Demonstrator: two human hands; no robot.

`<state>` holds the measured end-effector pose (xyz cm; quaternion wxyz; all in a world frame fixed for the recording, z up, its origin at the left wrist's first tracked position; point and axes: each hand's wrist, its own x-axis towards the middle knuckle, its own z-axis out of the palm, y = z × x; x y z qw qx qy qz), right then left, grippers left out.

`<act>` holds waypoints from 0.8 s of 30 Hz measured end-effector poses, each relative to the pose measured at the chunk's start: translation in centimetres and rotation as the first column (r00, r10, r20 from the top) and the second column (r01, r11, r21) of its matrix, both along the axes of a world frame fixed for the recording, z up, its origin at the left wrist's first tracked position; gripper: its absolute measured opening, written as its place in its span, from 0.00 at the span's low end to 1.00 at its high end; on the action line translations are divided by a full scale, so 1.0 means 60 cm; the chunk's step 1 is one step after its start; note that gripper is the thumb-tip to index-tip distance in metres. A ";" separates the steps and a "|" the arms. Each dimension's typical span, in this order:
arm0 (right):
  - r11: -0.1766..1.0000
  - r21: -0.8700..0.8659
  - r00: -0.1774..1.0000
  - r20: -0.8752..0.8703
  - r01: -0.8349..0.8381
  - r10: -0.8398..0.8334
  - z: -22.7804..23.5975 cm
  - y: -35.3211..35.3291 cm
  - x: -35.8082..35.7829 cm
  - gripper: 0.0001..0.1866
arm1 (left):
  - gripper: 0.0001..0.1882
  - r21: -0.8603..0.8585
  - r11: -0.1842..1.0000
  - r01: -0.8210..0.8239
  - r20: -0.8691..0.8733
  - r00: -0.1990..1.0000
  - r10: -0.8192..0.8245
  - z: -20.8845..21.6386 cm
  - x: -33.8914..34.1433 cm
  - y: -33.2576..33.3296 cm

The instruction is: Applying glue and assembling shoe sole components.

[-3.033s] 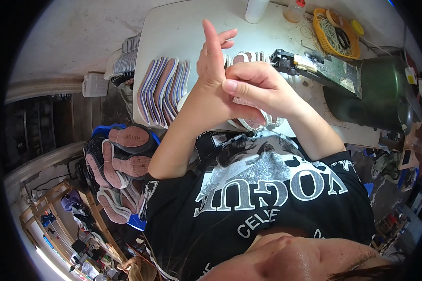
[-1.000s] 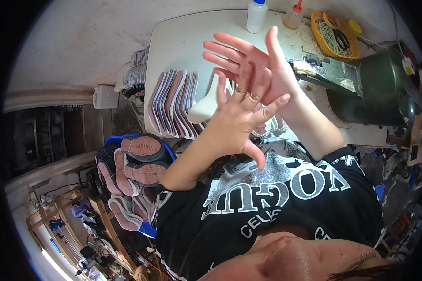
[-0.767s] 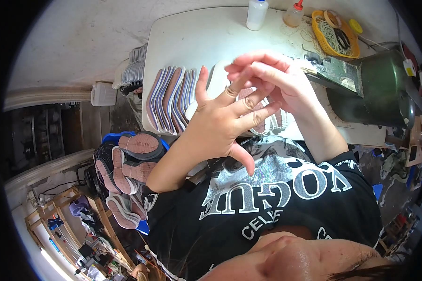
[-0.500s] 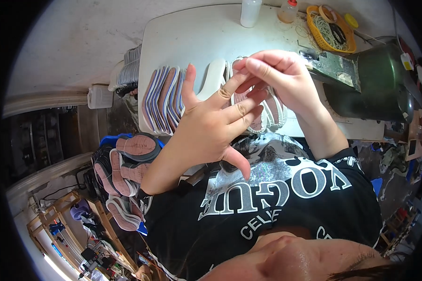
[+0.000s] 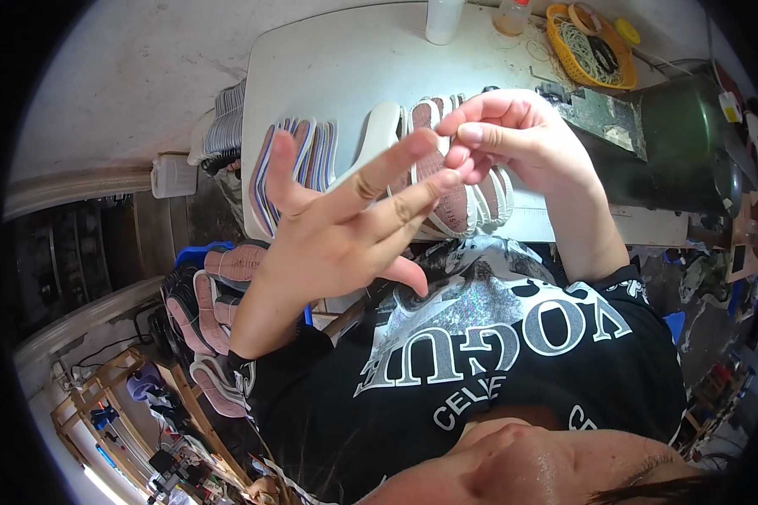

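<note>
Both hands are raised above the near part of a white table. My left hand is open, its fingers spread and reaching toward the right hand. My right hand is closed in a pinch, thumb against forefinger; whatever is between the fingertips is too small to make out. Below the hands lies a bundle of pinkish insoles with white edges. A white sole piece leans at its left. Further left stands a row of insoles with blue and white edges, partly hidden by my left hand.
The white table carries a white bottle, a red-capped bottle and a yellow basket of cords and tape. A dark green machine stands at the right. Tied pink insoles fill a blue container at lower left.
My left hand has moved left and slightly down, pulling away from the right fingertips. The right hand stays nearly in place, its pinch now more exposed.
</note>
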<state>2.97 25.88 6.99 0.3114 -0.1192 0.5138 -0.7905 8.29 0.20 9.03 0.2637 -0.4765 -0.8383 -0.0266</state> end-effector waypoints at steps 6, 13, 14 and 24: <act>0.982 -0.187 0.999 -0.039 0.026 -0.034 -0.021 -0.024 -0.005 0.24 | 0.46 0.232 0.955 -0.186 0.199 0.970 0.141 -0.033 -0.028 -0.016; 0.954 -0.269 0.975 -0.144 0.129 -0.172 -0.085 -0.155 0.043 0.39 | 0.52 0.758 0.455 -0.467 0.611 0.754 -0.242 -0.135 -0.098 0.074; 0.971 -0.227 0.966 -0.220 0.081 -0.132 -0.092 -0.162 0.044 0.39 | 0.53 0.712 0.279 -0.644 0.697 0.606 -0.383 -0.141 -0.108 0.075; 0.965 -0.101 0.909 -0.326 0.240 -0.261 -0.098 -0.206 -0.052 0.35 | 0.41 0.753 0.115 -0.648 0.593 0.592 -0.545 -0.094 -0.057 0.115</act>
